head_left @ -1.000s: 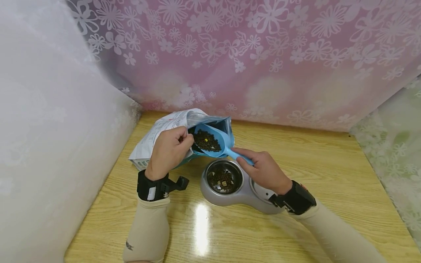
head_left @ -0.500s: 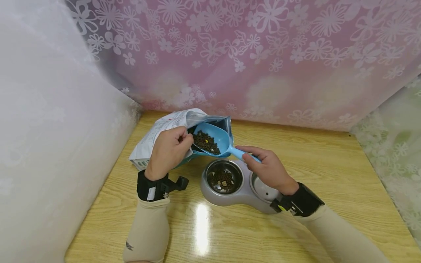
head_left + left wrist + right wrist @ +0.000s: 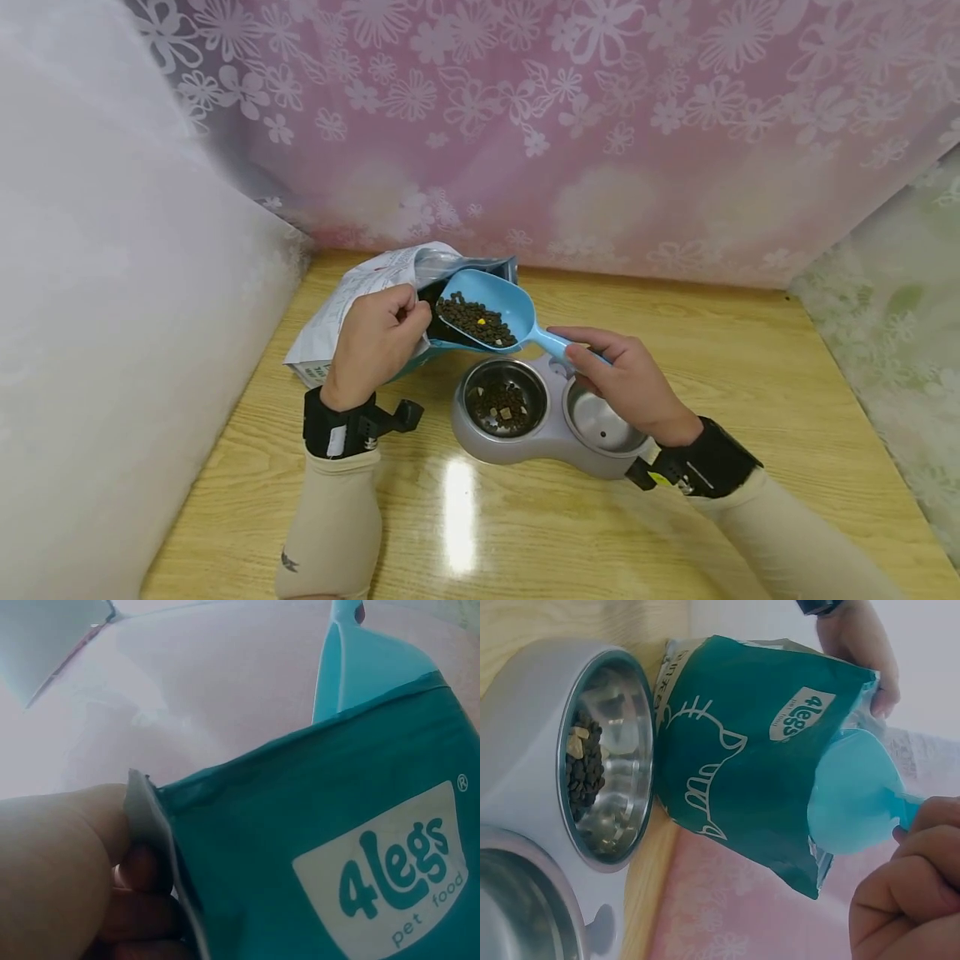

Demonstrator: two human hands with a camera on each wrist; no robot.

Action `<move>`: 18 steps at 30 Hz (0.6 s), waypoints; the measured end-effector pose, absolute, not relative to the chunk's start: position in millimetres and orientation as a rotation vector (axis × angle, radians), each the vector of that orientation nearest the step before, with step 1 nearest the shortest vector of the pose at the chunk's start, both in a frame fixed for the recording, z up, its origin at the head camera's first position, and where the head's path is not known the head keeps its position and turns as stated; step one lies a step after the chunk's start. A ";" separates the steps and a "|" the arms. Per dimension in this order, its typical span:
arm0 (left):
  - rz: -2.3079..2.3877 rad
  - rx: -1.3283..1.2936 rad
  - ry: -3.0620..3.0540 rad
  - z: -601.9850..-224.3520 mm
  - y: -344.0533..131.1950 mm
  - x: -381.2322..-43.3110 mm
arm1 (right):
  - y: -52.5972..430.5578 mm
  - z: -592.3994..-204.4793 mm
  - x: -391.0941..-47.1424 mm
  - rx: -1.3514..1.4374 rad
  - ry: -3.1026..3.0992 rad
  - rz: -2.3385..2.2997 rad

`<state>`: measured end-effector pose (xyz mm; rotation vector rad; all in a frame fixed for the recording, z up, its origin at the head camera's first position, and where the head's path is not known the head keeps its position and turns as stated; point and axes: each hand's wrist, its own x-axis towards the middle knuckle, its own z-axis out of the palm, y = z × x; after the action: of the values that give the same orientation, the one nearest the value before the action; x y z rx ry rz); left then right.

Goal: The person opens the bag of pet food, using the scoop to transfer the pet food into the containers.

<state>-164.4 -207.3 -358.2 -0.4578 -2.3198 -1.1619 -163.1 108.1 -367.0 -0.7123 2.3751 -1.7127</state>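
My left hand (image 3: pixel 377 340) grips the near edge of an open pet food bag (image 3: pixel 247 862), white on one side and teal on the other. My right hand (image 3: pixel 633 379) holds a light blue scoop (image 3: pixel 517 312) by its handle. Dark brown kibble (image 3: pixel 476 321) with a yellow piece lies in the scoop, whose front end is still inside the bag's mouth. Just below, a grey double feeder (image 3: pixel 536 450) has two steel bowls. Kibble with pale chunks sits in the left bowl (image 3: pixel 622 810); the right bowl (image 3: pixel 592 417) shows one small dark spot.
The feeder and bag stand on a wood-grain table (image 3: pixel 570 533). A pink flowered curtain (image 3: pixel 480 125) hangs behind, with a white sheet (image 3: pixel 112 292) along the left and a pale green flowered one (image 3: pixel 900 333) along the right.
My right hand has drawn the scoop of kibble up and to the right, partly out of the bag. My left hand keeps its hold on the bag's edge.
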 end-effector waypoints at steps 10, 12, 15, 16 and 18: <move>-1.174 -0.438 -2.325 -357.4 -205.3 -164.4 | 124.3 -362.0 -162.3 -0.595 2.174 -1.820; -1.170 -0.433 -2.330 -356.8 -204.7 -164.5 | 127.9 -362.0 -161.7 -0.585 2.138 -1.833; -1.164 -0.427 -2.337 -356.8 -204.3 -164.5 | 132.7 -362.3 -160.1 -0.587 2.095 -1.850; -1.162 -0.426 -2.337 -356.7 -204.2 -164.5 | 134.3 -362.4 -159.4 -0.592 2.084 -1.855; -1.164 -0.428 -2.338 -357.1 -204.3 -164.6 | 136.7 -362.7 -158.3 -0.602 2.060 -1.868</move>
<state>-164.6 -204.3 -357.1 -0.4278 -2.3377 -1.1639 -158.3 136.7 -362.7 -0.6025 2.0604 -1.8680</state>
